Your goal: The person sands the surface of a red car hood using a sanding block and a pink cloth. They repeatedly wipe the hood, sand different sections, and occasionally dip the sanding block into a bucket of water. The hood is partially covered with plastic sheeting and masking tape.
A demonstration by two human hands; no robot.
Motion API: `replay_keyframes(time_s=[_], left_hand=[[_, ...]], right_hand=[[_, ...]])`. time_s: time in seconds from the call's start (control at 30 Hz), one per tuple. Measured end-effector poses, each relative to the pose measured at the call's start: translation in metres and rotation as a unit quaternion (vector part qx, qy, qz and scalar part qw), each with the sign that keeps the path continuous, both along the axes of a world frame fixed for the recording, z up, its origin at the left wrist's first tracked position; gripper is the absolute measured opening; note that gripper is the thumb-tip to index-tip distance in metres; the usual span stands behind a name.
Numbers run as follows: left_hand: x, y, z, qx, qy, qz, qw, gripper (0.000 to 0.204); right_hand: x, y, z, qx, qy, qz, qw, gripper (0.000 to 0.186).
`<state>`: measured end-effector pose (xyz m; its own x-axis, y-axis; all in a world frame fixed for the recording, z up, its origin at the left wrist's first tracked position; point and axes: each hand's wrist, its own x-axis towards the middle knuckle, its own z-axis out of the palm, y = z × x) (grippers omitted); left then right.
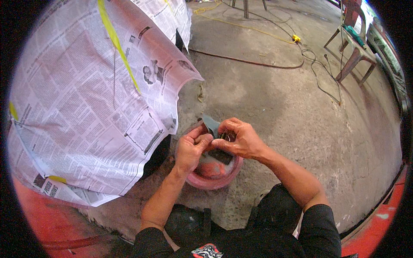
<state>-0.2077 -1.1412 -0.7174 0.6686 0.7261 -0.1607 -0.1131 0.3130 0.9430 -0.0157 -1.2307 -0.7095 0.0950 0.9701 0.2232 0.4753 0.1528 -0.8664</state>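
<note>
Above a round, reddish-pink bucket (209, 185) of cloudy water, my two wet hands meet. Fingers and thumb of my left hand (192, 148) are closed on the left edge of a thin grey sheet of sandpaper (209, 123). My right hand (241, 139) pinches the same sheet from the other side, its fingers bent over it. The sheet is curved, and much of it is hidden behind my fingers. Just below my right thumb shows a dark, flat piece (222, 156); whether it belongs to the sheet I cannot tell. Something reddish (211, 169) shows in the bucket.
At my left a large shape is covered in newspaper (81, 86) with strips of yellow tape (112, 36). Cables (258, 64) and a yellow connector (296, 38) lie on the concrete floor (301, 124). A plastic chair (355, 53) stands at far right. Red panels (380, 219) edge both sides.
</note>
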Motion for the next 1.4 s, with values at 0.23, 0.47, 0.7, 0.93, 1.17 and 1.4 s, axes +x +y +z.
replay_keyframes(time_s=[0.23,0.47,0.7,0.93,1.17,1.4], left_hand=[[0.004,-0.003,0.000,0.083,0.032,0.029,0.996,0.040],[-0.003,0.012,-0.014,0.160,0.101,0.160,0.969,0.031],[-0.005,0.025,-0.038,0.207,0.128,0.267,0.932,0.030],[-0.006,0.022,-0.022,0.251,0.174,0.248,0.919,0.025],[-0.003,0.007,-0.004,0.392,0.186,0.096,0.896,0.023],[0.002,-0.010,0.016,0.176,0.146,0.080,0.970,0.032]], right_hand=[[0.001,0.003,-0.009,-0.024,0.067,-0.011,0.997,0.028],[0.022,0.015,-0.031,-0.112,0.153,-0.137,0.972,0.031],[0.023,0.010,-0.016,-0.180,0.124,-0.137,0.966,0.033],[0.020,0.005,-0.001,-0.147,0.208,-0.067,0.965,0.028],[0.012,0.002,0.001,-0.109,0.250,-0.015,0.962,0.024],[0.002,-0.003,0.011,-0.042,0.128,0.015,0.991,0.033]])
